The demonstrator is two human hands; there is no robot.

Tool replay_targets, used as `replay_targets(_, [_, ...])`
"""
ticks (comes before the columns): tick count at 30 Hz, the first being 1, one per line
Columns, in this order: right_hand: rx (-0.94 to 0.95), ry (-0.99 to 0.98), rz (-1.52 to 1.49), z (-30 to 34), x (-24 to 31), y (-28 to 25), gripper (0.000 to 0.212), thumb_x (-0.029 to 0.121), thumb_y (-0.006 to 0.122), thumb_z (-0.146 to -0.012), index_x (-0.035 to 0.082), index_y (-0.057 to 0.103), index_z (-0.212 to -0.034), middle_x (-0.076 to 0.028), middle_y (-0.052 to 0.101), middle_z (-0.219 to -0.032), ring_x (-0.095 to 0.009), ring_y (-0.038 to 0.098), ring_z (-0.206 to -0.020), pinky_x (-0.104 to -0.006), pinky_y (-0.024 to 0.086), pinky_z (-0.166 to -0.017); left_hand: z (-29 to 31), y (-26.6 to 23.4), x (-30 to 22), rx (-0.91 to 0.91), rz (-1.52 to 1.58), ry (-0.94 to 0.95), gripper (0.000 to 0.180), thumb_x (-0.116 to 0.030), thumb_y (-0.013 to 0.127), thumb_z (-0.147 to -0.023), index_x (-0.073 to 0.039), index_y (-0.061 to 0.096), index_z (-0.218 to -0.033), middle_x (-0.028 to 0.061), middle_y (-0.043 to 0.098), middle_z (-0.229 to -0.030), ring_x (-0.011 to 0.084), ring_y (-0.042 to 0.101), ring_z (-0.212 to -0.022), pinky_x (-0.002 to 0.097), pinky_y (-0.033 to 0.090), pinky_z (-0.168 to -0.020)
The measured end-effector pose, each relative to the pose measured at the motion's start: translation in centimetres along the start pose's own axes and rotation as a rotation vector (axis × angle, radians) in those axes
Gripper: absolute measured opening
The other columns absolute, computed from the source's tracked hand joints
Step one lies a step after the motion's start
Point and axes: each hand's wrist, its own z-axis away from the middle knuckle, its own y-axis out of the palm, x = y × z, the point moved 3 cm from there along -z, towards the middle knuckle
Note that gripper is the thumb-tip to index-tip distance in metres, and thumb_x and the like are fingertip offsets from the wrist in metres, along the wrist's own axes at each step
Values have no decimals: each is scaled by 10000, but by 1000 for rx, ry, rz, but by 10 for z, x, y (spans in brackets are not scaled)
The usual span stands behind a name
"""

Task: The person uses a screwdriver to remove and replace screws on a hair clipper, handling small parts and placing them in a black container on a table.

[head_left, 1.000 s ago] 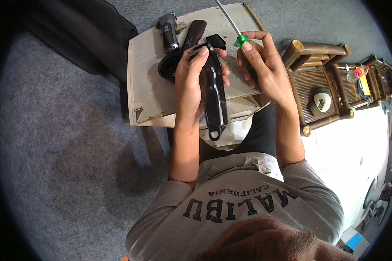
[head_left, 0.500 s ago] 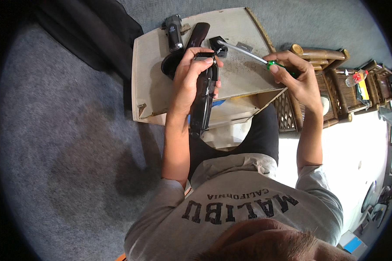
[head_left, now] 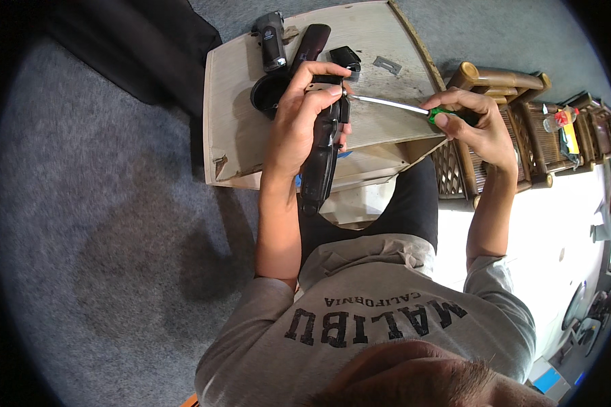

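My left hand (head_left: pixel 297 112) is wrapped round a black, elongated hair clipper body (head_left: pixel 319 166), which points down toward my lap. Its upper end lies under my thumb and index finger. In my right hand (head_left: pixel 482 125) is a screwdriver (head_left: pixel 390 104) with a green handle and a slim metal shaft, pinched between thumb and fingers. The shaft runs leftward, and its tip meets the clipper's upper end beside my left fingertips. Exactly what the tip touches is too small to make out.
On the pale wooden table (head_left: pixel 234 139) lie a dark grey shell (head_left: pixel 271 44), a dark brown handle-like piece (head_left: pixel 312 42), a round black cup-like part (head_left: pixel 265 91), a small black box-shaped part (head_left: pixel 346 57) and a flat metal plate (head_left: pixel 387 65). Bamboo furniture (head_left: pixel 506 81) stands at right.
The screwdriver tip has come down from above the small black part to the clipper's upper end. My right hand has shifted slightly right and down; my left index finger has straightened over the clipper.
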Motion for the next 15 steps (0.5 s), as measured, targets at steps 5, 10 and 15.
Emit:
replay_targets(5, [-31,11,-1,2,-4,-1,237,192,766,-917,49,801,-1103,-10,731,-888,-61,603,-727,-233,467,-659,0,2,0,16,-2,45,331,-224,549,-984,-34,593,-1251,151,644,-1018,135,651,-665,268,546,-511])
replay_targets(10, [-33,-2,10,1,-3,0,251,205,768,-914,49,798,-1107,-7,730,-887,-61,596,-722,-230,460,-656,0,-1,3,26,-23,61,282,-218,537,-1004,-27,607,-1200,166,646,-1018,129,662,-678,263,551,-518])
replay_targets(15, [-14,29,16,2,-2,-2,262,216,775,-915,43,797,-1111,-20,744,-913,-77,633,-774,-243,498,-698,-1,-2,5,27,74,59,179,-191,595,-1019,-54,658,-1114,83,651,-973,110,658,-635,254,547,-494])
